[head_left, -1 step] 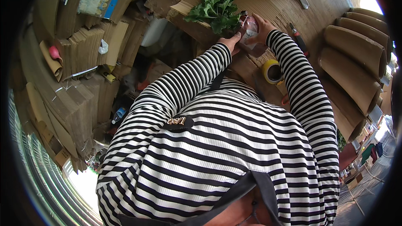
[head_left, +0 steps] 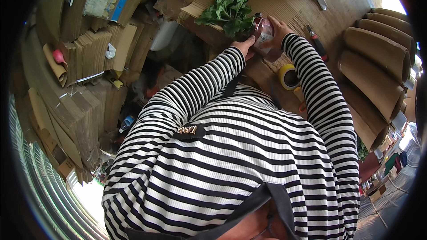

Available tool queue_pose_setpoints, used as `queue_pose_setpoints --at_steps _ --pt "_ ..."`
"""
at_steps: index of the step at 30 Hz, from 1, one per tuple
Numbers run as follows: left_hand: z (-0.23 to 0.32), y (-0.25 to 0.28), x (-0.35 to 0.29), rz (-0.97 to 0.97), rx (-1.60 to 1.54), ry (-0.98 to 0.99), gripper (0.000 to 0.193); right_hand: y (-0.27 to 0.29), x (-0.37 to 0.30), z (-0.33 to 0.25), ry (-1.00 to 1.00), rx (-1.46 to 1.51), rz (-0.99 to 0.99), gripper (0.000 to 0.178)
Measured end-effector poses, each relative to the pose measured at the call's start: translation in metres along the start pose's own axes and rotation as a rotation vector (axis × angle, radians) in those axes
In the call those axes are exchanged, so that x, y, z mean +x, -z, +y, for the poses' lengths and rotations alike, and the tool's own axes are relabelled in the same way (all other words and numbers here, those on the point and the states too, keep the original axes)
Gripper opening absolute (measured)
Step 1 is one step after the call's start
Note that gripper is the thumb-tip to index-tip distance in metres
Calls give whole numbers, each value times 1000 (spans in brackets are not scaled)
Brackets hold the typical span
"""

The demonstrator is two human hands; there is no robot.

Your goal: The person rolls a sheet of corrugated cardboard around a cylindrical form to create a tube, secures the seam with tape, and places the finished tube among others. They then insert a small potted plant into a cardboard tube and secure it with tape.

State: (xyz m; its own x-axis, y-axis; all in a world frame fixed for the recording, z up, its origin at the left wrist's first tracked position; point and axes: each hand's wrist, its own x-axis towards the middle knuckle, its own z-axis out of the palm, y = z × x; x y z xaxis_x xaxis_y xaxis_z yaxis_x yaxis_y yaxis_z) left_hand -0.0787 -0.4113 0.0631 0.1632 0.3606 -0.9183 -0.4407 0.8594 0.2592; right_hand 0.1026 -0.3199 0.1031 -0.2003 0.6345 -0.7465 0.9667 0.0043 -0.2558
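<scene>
A leafy green plant (head_left: 229,11) lies tilted at the wooden bench, its leaves toward the far left. At its base is a reddish-brown bundle in clear plastic wrap (head_left: 263,29). My left hand (head_left: 246,46) closes on the near side of this wrapped base, thumb on top. From the right, my right hand (head_left: 279,32) curls round the same bundle, fingers along its far side. Both hands partly hide what is inside the plastic. Just below my right wrist sits a roll of yellow tape (head_left: 289,77).
A red-and-black cutter (head_left: 317,43) and a small metal blade (head_left: 320,2) lie on the bench (head_left: 307,13). Large brown cardboard rolls (head_left: 371,62) line the right side. Stacks of flat cardboard (head_left: 89,53) stand at left, with a plastic packet (head_left: 106,2) on them.
</scene>
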Motion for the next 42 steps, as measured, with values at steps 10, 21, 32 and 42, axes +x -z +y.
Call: queue_pose_setpoints --at_steps 10,21,32,42 --pt "4 -2 -11 -165 -129 -51 39 -43 -74 -54 -94 -214 344 124" --pt "26 -5 -83 -302 1089 -1053 40 -84 -52 -32 -79 -217 529 112" --pt "96 25 -27 33 1941 -1401 44 -77 -63 -31 -6 -174 562 122" --pt "125 14 -4 -98 2196 -1263 70 -92 -60 -24 71 -215 695 120"
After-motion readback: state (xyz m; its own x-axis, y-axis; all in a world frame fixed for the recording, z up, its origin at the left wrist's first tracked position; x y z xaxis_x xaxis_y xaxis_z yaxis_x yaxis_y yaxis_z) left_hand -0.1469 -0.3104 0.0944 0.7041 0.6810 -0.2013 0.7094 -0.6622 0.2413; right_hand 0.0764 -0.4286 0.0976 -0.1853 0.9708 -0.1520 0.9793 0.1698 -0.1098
